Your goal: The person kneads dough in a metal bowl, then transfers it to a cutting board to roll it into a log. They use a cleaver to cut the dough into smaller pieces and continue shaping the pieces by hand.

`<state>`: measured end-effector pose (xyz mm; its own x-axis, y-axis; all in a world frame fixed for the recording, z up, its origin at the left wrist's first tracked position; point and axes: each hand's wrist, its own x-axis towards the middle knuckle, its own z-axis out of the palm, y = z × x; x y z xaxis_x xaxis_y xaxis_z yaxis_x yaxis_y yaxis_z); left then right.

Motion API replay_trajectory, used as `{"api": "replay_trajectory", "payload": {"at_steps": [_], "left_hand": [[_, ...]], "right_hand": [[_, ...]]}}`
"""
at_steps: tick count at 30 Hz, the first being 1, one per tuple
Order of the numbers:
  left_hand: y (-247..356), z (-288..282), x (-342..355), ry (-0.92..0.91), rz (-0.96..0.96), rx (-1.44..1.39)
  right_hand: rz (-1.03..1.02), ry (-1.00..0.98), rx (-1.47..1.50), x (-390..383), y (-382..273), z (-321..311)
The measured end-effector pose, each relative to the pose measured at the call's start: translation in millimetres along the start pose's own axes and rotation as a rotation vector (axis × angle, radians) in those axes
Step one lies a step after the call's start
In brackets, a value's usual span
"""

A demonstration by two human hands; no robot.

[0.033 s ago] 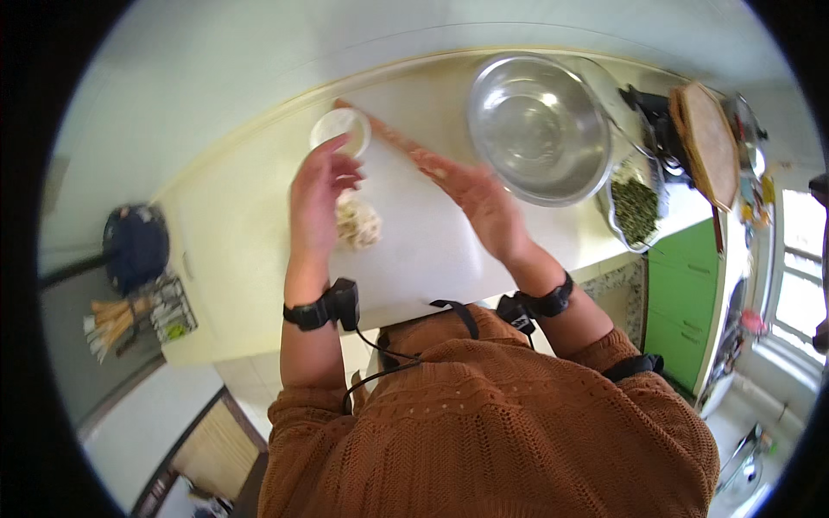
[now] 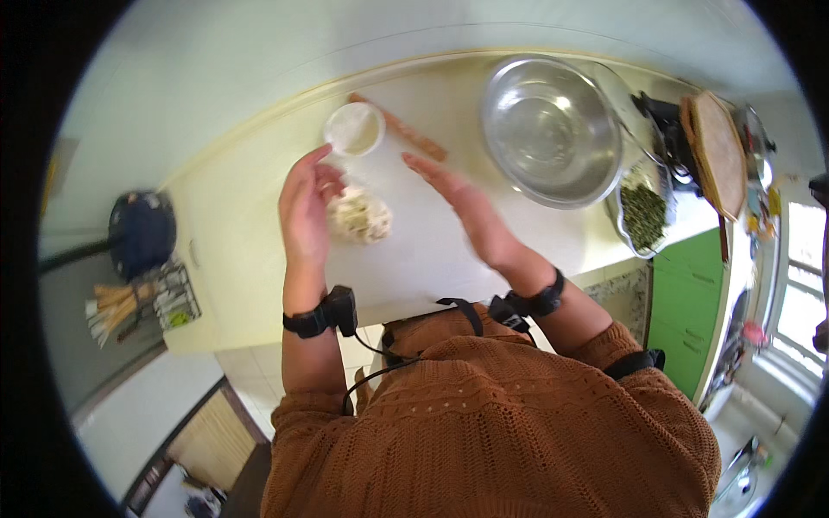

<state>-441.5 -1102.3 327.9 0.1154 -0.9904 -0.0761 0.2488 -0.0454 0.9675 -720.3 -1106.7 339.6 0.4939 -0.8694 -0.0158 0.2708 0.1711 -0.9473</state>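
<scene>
A pale, lumpy heap of dough pieces (image 2: 363, 216) lies on the worktop between my hands. My left hand (image 2: 304, 203) hovers along the heap's left side, fingers apart and slightly curled, with nothing seen in it. Some of the heap's left edge is hidden behind those fingers. Above it stands a small white bowl (image 2: 370, 136) with pale contents. To the right, my right hand (image 2: 471, 211) is held flat with fingers stretched out, empty and somewhat blurred. A wooden rolling pin (image 2: 404, 134) rests diagonally behind the white bowl, beyond my right fingertips.
A large steel basin (image 2: 553, 129) stands at the back right. Beside it sits a dish of chopped greens (image 2: 643, 216). Round wooden boards (image 2: 718, 155) lean farther right. A dark pan (image 2: 142, 233) and a rack of utensils (image 2: 173, 302) are at the left.
Both hands have shifted left relative to the worktop. My left fingers have come off the white bowl's rim, and my right hand uncovers more of the rolling pin. The whole view has shifted slightly.
</scene>
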Motion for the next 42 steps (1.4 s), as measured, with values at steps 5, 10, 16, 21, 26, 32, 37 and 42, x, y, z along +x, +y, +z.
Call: {"api": "replay_trajectory", "payload": {"at_steps": [5,10,16,21,26,32,37,42], "left_hand": [[5.3,-100.4,-115.9,0.558,-0.108,0.007],[-4.5,-128.4,-208.8,0.77,-0.29,0.008],[1.4,-133.6,-244.1,0.713,-0.352,0.003],[-7.1,-133.9,-253.8,0.756,-0.429,0.005],[-18.0,-135.5,-239.3,0.725,-0.5,-0.014],[-14.5,-133.4,-217.4,0.613,-0.434,0.031],[-16.7,-134.1,-211.9,0.577,-0.49,0.013],[-17.4,-139.8,-208.9,0.565,-0.5,0.016]], "right_hand": [[-0.292,-0.297,-1.204,46.9,96.0,90.6],[-0.22,-0.39,-1.571,47.6,158.5,93.5],[0.08,-0.65,-1.173,87.1,102.5,83.3],[-0.166,-0.472,-1.376,40.9,93.5,64.6],[-0.161,-0.585,-1.622,22.5,121.1,73.3],[0.01,-0.446,-1.345,31.1,94.8,73.7],[-0.145,-0.523,-1.379,50.9,107.7,64.1],[0.448,0.042,-0.346,93.9,108.0,26.7]]}}
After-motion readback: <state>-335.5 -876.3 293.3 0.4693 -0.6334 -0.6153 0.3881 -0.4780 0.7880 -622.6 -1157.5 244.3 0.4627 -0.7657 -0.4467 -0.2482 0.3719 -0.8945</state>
